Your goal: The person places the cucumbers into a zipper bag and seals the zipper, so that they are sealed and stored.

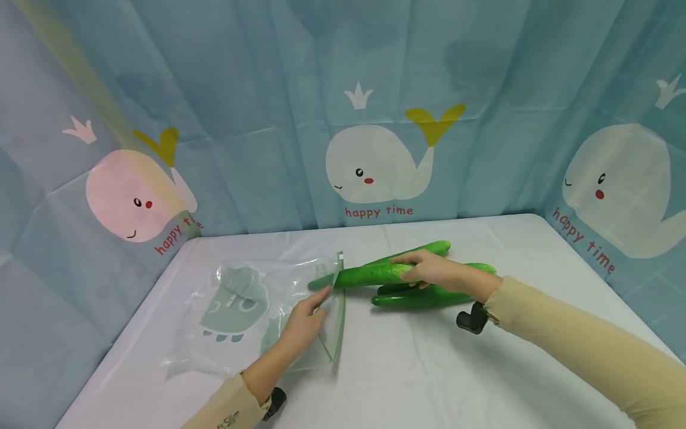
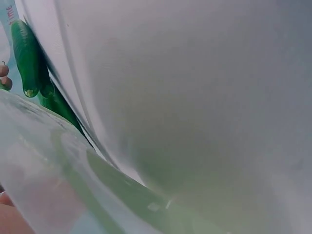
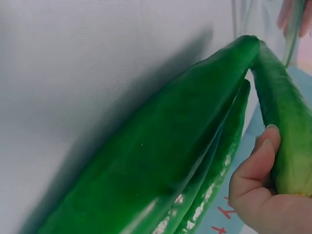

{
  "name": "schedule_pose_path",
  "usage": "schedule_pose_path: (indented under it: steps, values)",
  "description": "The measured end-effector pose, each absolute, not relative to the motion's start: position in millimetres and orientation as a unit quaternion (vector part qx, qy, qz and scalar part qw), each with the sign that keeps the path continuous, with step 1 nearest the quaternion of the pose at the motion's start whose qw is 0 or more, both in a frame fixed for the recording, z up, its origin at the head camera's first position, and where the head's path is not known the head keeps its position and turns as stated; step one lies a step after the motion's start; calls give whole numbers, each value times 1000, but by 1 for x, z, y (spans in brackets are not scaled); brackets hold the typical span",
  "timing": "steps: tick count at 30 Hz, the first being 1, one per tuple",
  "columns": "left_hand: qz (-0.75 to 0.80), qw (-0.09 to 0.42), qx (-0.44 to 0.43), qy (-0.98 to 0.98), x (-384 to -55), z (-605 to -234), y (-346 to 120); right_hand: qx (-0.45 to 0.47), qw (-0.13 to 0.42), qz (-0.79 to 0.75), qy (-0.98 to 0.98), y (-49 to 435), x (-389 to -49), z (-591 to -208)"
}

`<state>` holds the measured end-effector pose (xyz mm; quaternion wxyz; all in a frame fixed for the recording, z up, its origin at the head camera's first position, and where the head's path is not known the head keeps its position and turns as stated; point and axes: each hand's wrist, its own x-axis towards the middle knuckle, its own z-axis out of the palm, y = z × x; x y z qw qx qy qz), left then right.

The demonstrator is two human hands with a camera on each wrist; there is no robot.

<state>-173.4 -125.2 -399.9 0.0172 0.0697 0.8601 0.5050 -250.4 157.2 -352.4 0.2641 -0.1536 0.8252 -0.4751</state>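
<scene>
My right hand [image 1: 436,273] grips a long green cucumber [image 1: 370,275] near its right end, thumb and fingers around it in the right wrist view. The far tip of this cucumber lies within the mouth of a clear plastic zip bag [image 1: 187,339] printed with pale green cartoon figures. My left hand [image 1: 301,328] pinches the bag at its green-edged opening, with part of the fingers behind the film. Other cucumbers [image 1: 412,299] lie right under and beside my right hand; one of them [image 3: 161,131] fills the middle of the right wrist view.
A white cloth covers the table [image 1: 386,381]. Behind the cucumbers, another cucumber [image 1: 436,246] slants toward the back. Blue curtains [image 1: 257,167] with whale prints enclose the back and both sides. A black wrist camera [image 1: 471,319] sits beneath the right sleeve.
</scene>
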Motion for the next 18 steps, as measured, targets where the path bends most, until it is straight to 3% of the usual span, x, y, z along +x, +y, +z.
schedule_pose_path:
  steps: [18]
  values:
    - [525,29,62,848,-174,-402,-123,-116,295,-528,788,141,-269,-363]
